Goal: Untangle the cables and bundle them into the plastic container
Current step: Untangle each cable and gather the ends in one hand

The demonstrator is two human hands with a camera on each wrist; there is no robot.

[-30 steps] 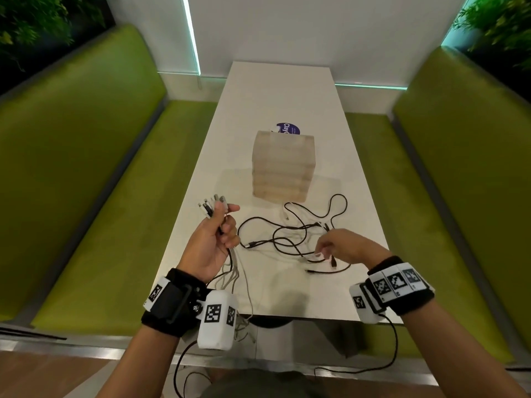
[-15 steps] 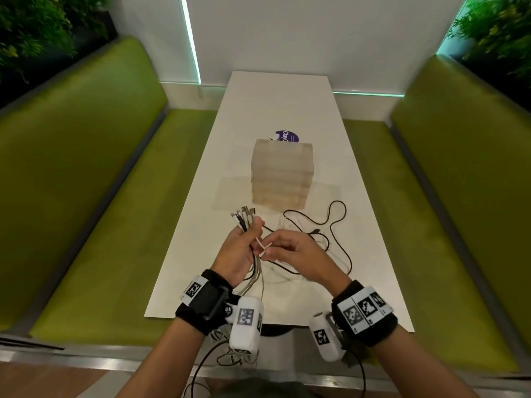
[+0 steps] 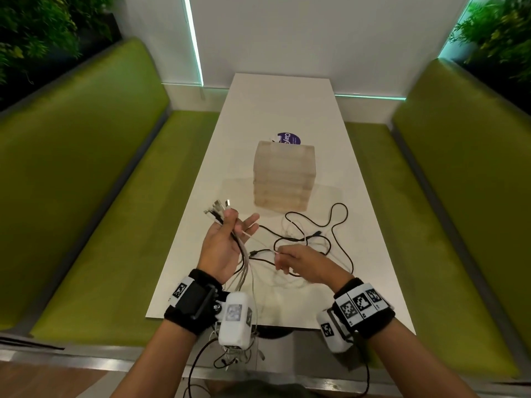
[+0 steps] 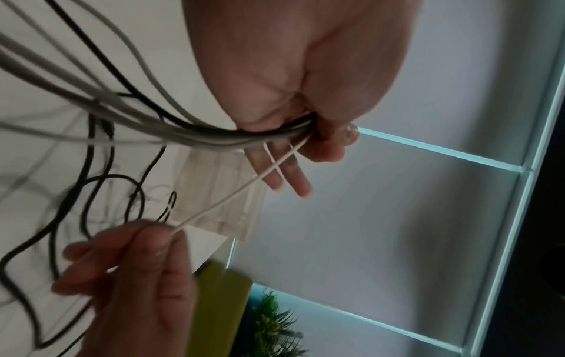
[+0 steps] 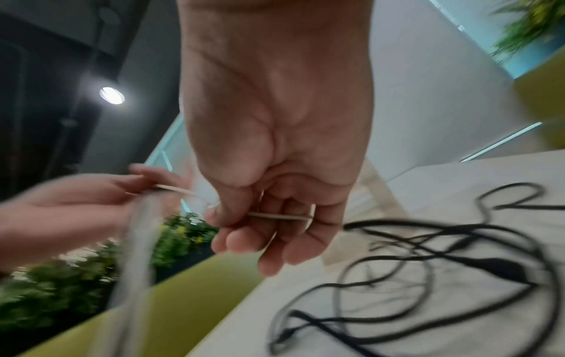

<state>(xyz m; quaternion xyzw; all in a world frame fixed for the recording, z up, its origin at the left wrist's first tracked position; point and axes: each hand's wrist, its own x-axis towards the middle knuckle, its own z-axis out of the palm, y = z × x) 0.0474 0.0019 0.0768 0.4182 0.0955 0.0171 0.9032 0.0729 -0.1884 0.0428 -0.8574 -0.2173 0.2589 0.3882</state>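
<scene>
My left hand (image 3: 234, 226) is raised over the near left of the white table (image 3: 287, 104) and grips a bundle of grey and black cables (image 3: 242, 254); their plug ends (image 3: 217, 211) stick up past the thumb. In the left wrist view thumb and forefinger curl round the cable bundle (image 4: 244, 137) while two fingers stay straight. My right hand (image 3: 283, 258) pinches a thin white cable (image 4: 232, 193) that runs taut from the left hand. Loose black cables (image 3: 316, 237) lie tangled on the table beyond it. The translucent plastic container (image 3: 283, 179) stands behind them.
A purple round label (image 3: 288, 137) shows behind the container. Green benches (image 3: 100, 196) run along both sides of the table. The bundle's cables hang down over the near table edge (image 3: 258, 321). Plants stand in the far corners.
My right hand left the tangle, met the left hand at the bundle, and has now drawn back right with a thin white cable. The left hand shifted right with its bundle.
</scene>
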